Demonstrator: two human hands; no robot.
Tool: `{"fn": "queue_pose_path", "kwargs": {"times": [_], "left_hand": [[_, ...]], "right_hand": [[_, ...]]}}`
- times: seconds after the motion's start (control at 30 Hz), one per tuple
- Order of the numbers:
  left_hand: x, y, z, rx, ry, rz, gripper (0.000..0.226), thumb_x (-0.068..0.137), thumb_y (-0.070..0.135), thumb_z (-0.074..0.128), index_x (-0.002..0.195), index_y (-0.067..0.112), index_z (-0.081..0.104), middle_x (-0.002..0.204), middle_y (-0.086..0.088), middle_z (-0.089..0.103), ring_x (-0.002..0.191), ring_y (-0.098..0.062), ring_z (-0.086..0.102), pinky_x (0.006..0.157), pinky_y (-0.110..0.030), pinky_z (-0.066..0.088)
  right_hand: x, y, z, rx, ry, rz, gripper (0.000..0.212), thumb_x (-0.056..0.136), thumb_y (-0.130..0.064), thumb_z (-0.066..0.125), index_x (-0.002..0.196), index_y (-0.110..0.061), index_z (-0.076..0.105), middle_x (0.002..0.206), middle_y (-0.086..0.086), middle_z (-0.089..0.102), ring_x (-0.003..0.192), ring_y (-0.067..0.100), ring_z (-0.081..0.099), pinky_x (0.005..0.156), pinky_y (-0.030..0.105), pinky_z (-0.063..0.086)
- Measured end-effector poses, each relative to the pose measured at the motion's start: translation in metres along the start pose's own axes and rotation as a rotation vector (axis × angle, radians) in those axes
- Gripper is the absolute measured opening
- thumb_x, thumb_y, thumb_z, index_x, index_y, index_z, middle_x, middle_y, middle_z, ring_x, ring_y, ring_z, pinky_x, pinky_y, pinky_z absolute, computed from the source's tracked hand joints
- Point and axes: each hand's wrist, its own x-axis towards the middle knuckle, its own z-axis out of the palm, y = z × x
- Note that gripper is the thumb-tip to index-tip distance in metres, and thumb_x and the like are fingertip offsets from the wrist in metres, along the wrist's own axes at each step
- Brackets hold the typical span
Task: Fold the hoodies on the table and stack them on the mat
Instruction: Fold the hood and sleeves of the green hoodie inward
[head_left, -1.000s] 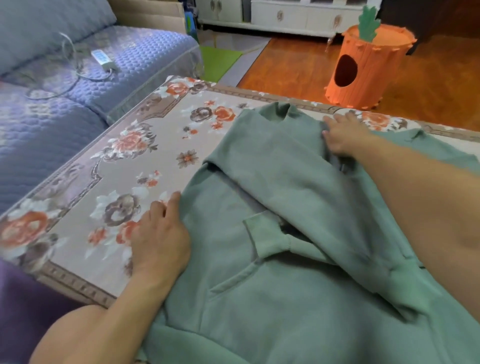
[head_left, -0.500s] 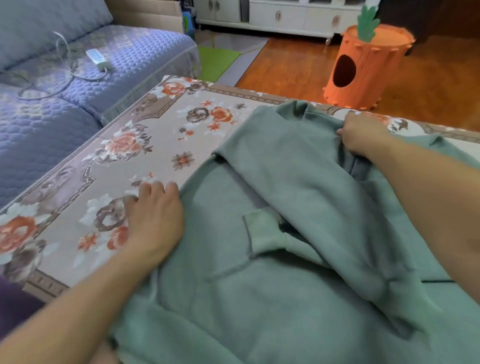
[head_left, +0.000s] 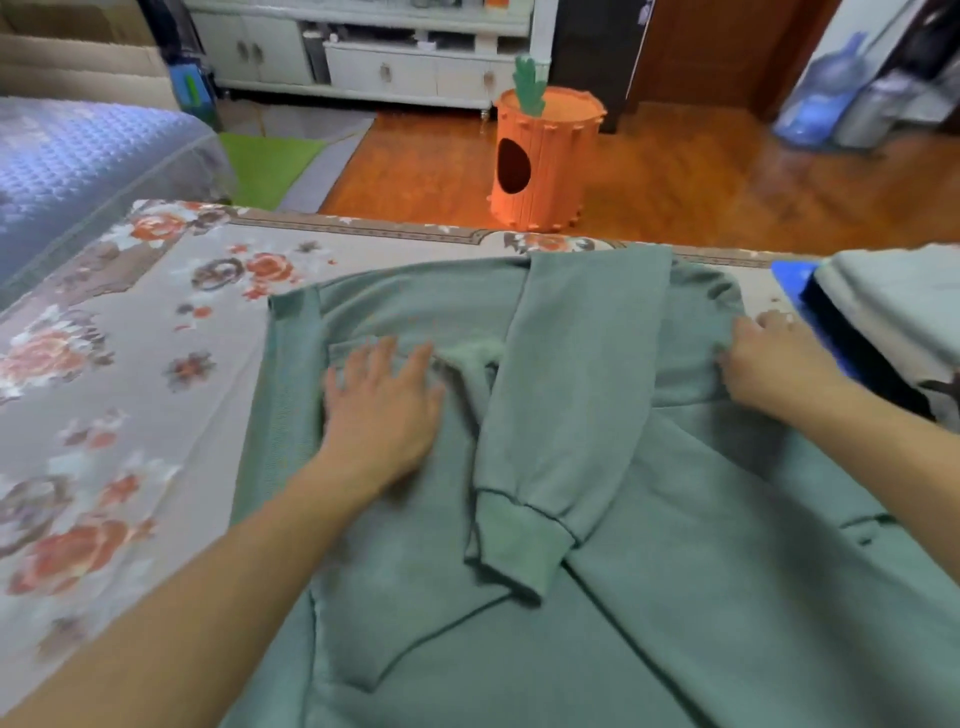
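Both of your arms reach forward over the green hoodie (head_left: 597, 597), which lies spread across the floral-covered counter (head_left: 130, 415). Your left hand (head_left: 382, 410) lies flat on the hoodie's body, palm down, fingers straight and slightly spread. Your right hand (head_left: 774, 364) sits at the garment's right edge, fingers curled into the fabric, gripping it. One sleeve (head_left: 566, 415) lies folded across the middle, cuff toward you. Folded clothes (head_left: 893, 306) sit on the blue mat (head_left: 787, 273) at right.
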Motion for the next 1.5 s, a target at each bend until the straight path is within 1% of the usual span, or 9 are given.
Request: {"fn": "queue_pose_path", "kwargs": {"times": [0.23,0.33,0.5,0.63,0.8,1.03,1.23,1.4,1.5], "left_hand": [[-0.038,-0.108,-0.03,-0.021,-0.115,-0.648,0.056,0.099,0.047,0.044,0.134,0.003,0.046,0.136,-0.025,0.045,0.124,-0.046,0.047,0.102,-0.055,0.042],[-0.024,-0.103,-0.03,-0.098,-0.177,-0.604,0.056,0.097,0.052,0.05,0.121,0.002,0.054,0.125,-0.022,0.06,0.105,-0.039,0.06,0.089,-0.044,0.049],[0.012,-0.104,-0.037,-0.172,-0.217,-0.604,0.057,0.098,0.053,0.048,0.127,0.005,0.053,0.134,-0.019,0.057,0.101,-0.032,0.053,0.096,-0.044,0.045],[0.01,-0.084,-0.031,-0.089,-0.028,-0.563,0.065,0.099,0.051,0.05,0.144,0.011,0.026,0.153,-0.021,0.029,0.13,-0.044,0.046,0.1,-0.055,0.043],[-0.007,-0.087,-0.029,0.062,-0.164,-0.587,0.056,0.101,0.053,0.036,0.134,0.009,0.047,0.131,-0.015,0.057,0.115,-0.037,0.057,0.09,-0.047,0.042],[-0.014,-0.105,-0.028,0.129,-0.072,-0.472,0.036,0.1,0.022,0.038,0.121,0.006,0.063,0.12,-0.017,0.061,0.109,-0.041,0.059,0.089,-0.049,0.046],[-0.023,-0.098,-0.015,0.163,-0.004,-0.444,0.031,0.1,0.014,0.031,0.124,0.005,0.048,0.122,-0.018,0.052,0.112,-0.04,0.053,0.082,-0.048,0.041],[0.015,-0.099,-0.031,0.049,-0.033,-0.534,0.044,0.098,0.021,0.039,0.138,0.002,0.046,0.142,-0.022,0.046,0.127,-0.042,0.049,0.1,-0.053,0.043],[0.045,-0.1,-0.032,0.046,-0.011,-0.516,0.047,0.103,0.035,0.039,0.135,0.003,0.049,0.136,-0.02,0.051,0.123,-0.042,0.053,0.097,-0.052,0.045]], "right_hand": [[-0.041,-0.045,0.039,0.189,-0.039,-0.287,0.065,0.1,-0.055,0.02,0.156,-0.023,0.031,0.161,0.009,0.031,0.148,0.031,0.025,0.121,0.042,0.016],[-0.049,-0.048,0.05,0.2,0.058,-0.243,0.063,0.1,-0.053,0.017,0.155,-0.027,0.033,0.161,0.003,0.033,0.149,0.027,0.024,0.121,0.045,0.017],[-0.047,-0.046,0.049,0.19,0.058,-0.248,0.056,0.104,-0.048,0.026,0.155,-0.028,0.031,0.162,0.002,0.031,0.15,0.025,0.022,0.122,0.044,0.017],[-0.045,-0.046,0.053,0.2,0.085,-0.239,0.058,0.101,-0.049,0.022,0.154,-0.028,0.035,0.16,0.002,0.034,0.149,0.026,0.024,0.122,0.045,0.019],[-0.045,-0.049,0.053,0.216,0.116,-0.224,0.053,0.102,-0.042,0.034,0.153,-0.027,0.037,0.159,0.003,0.036,0.148,0.026,0.026,0.122,0.044,0.018],[-0.048,-0.048,0.05,0.213,0.089,-0.227,0.053,0.103,-0.042,0.032,0.154,-0.027,0.034,0.161,0.002,0.033,0.149,0.026,0.023,0.122,0.043,0.016],[-0.051,-0.05,0.046,0.214,0.07,-0.214,0.053,0.103,-0.041,0.031,0.155,-0.028,0.032,0.161,0.002,0.031,0.149,0.026,0.022,0.122,0.044,0.016],[-0.034,-0.063,0.022,0.277,-0.026,-0.128,0.051,0.093,-0.023,0.04,0.141,-0.026,0.056,0.151,0.009,0.047,0.137,0.037,0.04,0.115,0.047,0.033],[-0.023,-0.091,-0.003,0.41,0.092,-0.072,0.038,0.091,-0.012,0.05,0.125,-0.015,0.067,0.136,0.017,0.054,0.124,0.043,0.047,0.107,0.046,0.042]]}}
